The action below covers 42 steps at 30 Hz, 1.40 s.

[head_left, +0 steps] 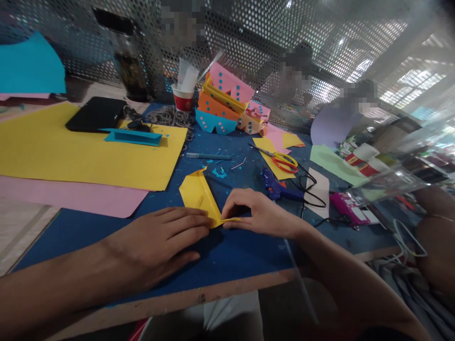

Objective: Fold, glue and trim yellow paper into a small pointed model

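Observation:
A folded piece of yellow paper (199,192) lies on the blue table mat in front of me, with a raised flap along its right side. My left hand (170,234) rests flat over the paper's lower left part, fingers stretched out. At the lower right corner, my right hand (250,213) pinches a narrow yellow strip of the same paper between thumb and fingers. A purple glue gun (279,187) lies beyond my right hand, its black cord curling to the right. Past the paper is a capped blue pen (209,156), with small blue paper scraps near it.
Scissors (284,161) with red and yellow handles lie on yellow paper. Decorated paper shapes (216,121) stand at the back beside a red and white cup (183,99). Large yellow sheets (106,163) and a black tablet-like object (95,113) are at left. A person's arm (435,237) shows at right.

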Available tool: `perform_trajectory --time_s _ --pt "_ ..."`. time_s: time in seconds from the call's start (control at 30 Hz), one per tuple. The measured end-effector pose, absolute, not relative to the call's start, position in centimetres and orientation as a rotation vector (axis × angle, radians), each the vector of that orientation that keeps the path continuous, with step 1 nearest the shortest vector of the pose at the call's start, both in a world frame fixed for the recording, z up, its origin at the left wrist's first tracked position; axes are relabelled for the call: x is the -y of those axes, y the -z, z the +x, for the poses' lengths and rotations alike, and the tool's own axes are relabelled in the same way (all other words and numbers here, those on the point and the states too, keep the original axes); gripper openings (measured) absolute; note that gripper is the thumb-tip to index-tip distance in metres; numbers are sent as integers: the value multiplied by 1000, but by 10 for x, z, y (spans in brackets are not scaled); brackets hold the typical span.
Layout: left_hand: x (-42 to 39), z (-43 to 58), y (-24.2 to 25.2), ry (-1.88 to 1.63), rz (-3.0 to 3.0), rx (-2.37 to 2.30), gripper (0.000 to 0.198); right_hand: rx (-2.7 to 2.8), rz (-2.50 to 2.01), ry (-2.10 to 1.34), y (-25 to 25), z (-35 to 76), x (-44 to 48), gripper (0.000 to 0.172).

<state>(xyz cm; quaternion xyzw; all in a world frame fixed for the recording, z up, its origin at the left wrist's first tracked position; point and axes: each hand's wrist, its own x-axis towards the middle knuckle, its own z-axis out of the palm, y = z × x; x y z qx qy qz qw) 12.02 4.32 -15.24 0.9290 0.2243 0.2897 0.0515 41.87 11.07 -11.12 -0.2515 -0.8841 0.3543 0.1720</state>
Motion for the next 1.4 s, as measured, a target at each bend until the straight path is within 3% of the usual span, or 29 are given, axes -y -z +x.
perform_trajectory --time_s 0.27,0.93,1.4 --pt "-41 120 162 -880 2843 -730 41 2571 -650 -880 112 423 -109 17" --pt "-41 123 160 -870 2945 -735 41 2565 -606 -787 121 423 -110 6" --pt "-42 123 159 -890 2883 -719 43 2599 -640 -749 119 421 -110 26"
